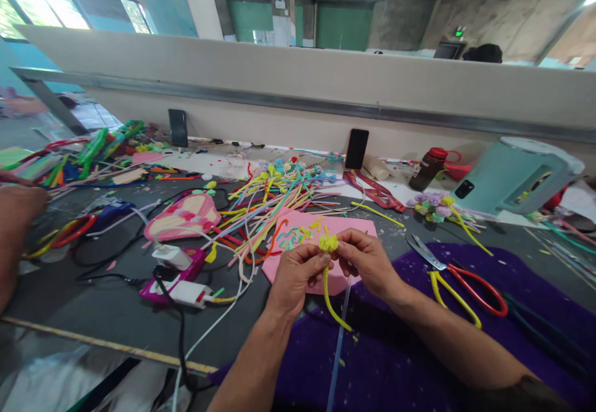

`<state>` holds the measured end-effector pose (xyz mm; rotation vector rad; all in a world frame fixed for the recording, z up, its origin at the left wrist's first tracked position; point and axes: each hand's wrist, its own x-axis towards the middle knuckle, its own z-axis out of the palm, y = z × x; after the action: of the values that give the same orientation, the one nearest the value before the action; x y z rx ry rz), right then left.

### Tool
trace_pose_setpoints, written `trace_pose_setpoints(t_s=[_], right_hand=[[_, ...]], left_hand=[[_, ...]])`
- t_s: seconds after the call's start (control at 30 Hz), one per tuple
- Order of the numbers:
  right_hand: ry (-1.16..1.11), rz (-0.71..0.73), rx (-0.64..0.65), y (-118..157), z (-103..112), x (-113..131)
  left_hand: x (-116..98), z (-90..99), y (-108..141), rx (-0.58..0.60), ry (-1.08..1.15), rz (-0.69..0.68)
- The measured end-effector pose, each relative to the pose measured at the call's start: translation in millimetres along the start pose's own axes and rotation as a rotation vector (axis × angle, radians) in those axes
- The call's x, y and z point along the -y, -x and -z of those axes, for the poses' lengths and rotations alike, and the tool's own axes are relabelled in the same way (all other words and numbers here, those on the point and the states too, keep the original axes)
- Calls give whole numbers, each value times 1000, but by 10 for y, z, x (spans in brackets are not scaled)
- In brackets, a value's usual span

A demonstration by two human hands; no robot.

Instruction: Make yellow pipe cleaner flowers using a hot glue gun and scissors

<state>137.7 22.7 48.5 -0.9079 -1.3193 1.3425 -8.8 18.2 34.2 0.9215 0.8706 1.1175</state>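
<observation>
Between my two hands is a yellow pipe-cleaner flower (328, 244), its yellow stem hanging down and curving to the right. My left hand (298, 272) pinches it just under the bloom. At the bloom's right side, the fingers of my right hand (365, 257) are pressed together on its edge. Beneath my hands lies a pink sheet (358, 226) with short cut green and yellow pieces (298, 235) on it. A clear thin stick (339, 344) runs downward below the flower. To the right, scissors (449, 269) with red and yellow handles rest on a purple cloth (400, 350).
Loose pipe cleaners (279, 195) pile up behind the sheet. A magenta power strip (174, 282) with cords sits left. A phone (357, 149), a dark bottle (428, 169), a flower bunch (431, 205) and a kettle (516, 173) stand behind. Another person's arm (18, 232) reaches in at left.
</observation>
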Motion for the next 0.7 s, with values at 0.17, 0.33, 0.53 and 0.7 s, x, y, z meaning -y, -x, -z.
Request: trace_pose_setpoints(t_s=[0.17, 0.33, 0.53, 0.7], right_hand=[[21, -7, -11, -10, -1, -18], [23, 6, -10, -11, 19, -29], [59, 17, 54, 26, 5, -21], [160, -44, 171, 87, -87, -88]], left_hand=[[-8, -9, -2, -6, -2, 20], [-13, -18, -3, -7, 8, 27], [-24, 26, -11, -89, 184, 21], [32, 33, -47, -140, 234, 1]])
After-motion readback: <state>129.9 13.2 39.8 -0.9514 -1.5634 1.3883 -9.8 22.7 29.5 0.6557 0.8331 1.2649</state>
